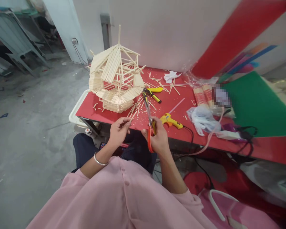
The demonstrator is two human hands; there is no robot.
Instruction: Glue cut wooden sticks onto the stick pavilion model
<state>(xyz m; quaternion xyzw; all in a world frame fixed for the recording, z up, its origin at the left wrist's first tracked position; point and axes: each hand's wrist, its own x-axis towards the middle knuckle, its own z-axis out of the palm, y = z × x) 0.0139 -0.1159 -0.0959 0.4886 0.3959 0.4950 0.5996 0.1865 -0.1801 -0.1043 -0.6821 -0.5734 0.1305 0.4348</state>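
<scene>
My left hand [118, 133] pinches a thin wooden stick [133, 116] just past the table's front edge. In my right hand [160, 137] are scissors [148, 114] with an orange-red handle, their blades pointing away from me over the table. Beyond both hands stands a pagoda-like model house [114, 76] built of pale sticks, its roof partly covered. Yellow-and-black pliers [154, 93] lie behind the scissors' blades. Close to the right hand rests a yellow glue gun [172, 121] with a clear glue stick at its back. Loose cut sticks [138, 106] are scattered between the hands and the model.
The red table [102, 109] runs along the wall. Right of the glue gun are a crumpled plastic bag [202, 119], bundled sticks [201, 97], cables and a green board [259, 105]. A white tray [74, 112] sits beside the table's left end. A plastic chair [14, 35] stands far left.
</scene>
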